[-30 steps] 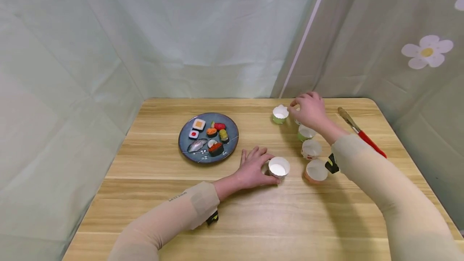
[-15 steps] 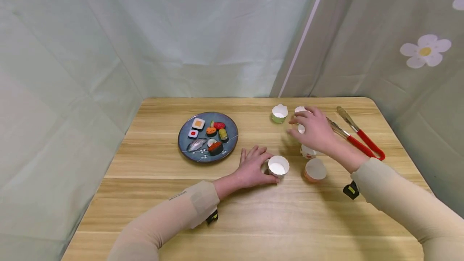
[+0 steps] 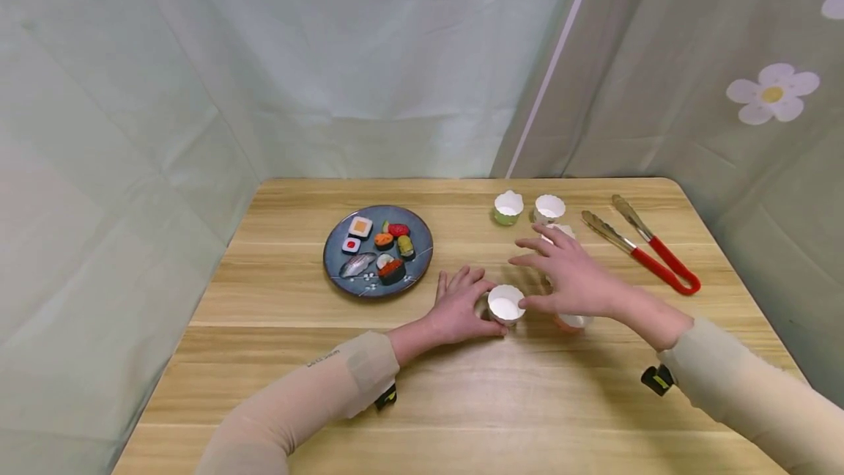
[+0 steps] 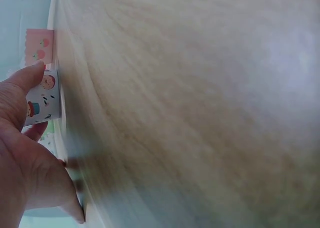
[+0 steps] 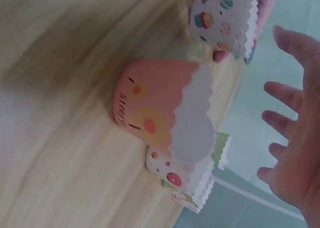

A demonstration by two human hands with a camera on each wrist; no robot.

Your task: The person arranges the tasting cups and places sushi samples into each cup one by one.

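Note:
My left hand [image 3: 461,311] rests low on the wooden table with thumb and forefinger around a white paper baking cup [image 3: 505,304]. In the left wrist view small cartoon prints show on that cup's side. My right hand [image 3: 575,281] hovers with fingers spread, its thumb tip right at the held cup's rim. Beneath the right hand, partly hidden, stands an orange-pink baking cup [image 5: 155,100] with a face print and lettering. Behind it, a white baking cup with a round red print [image 5: 172,177] shows in the right wrist view.
A green baking cup [image 3: 508,208] and a white one [image 3: 549,208] stand at the back. Red-handled tongs [image 3: 666,266] lie open at the right. A dark blue plate [image 3: 339,233] with several sushi pieces [image 3: 392,270] is at the left. Curtains [image 3: 395,94] surround the table.
My right hand has come from the back cups toward the front, and its fingers have spread. The tongs and the back white cup are now uncovered. My left hand stays put with its cup.

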